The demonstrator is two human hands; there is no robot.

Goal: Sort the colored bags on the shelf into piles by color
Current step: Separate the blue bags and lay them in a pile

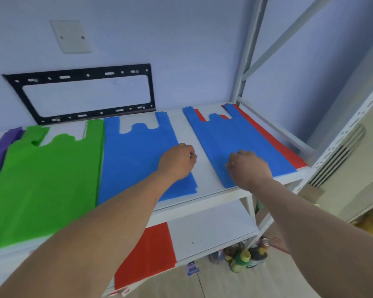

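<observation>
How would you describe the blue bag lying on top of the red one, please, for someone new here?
Find the white shelf under the black wall bracket. At its right end lies a blue bag under the right hand. Unlike the other blue bag, it has a red bag beneath.

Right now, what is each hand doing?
Left hand: fingers curled at the right edge of the middle blue bag; grip cannot be told.
Right hand: curled on the right blue bag; grip unclear.

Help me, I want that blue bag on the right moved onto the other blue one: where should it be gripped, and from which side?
Judging by its pose, pinch the right blue bag at its near left edge, where the right hand already is. It lies flat on a red bag, so lifting that free edge from the front should peel it off towards the left blue bag.
</observation>
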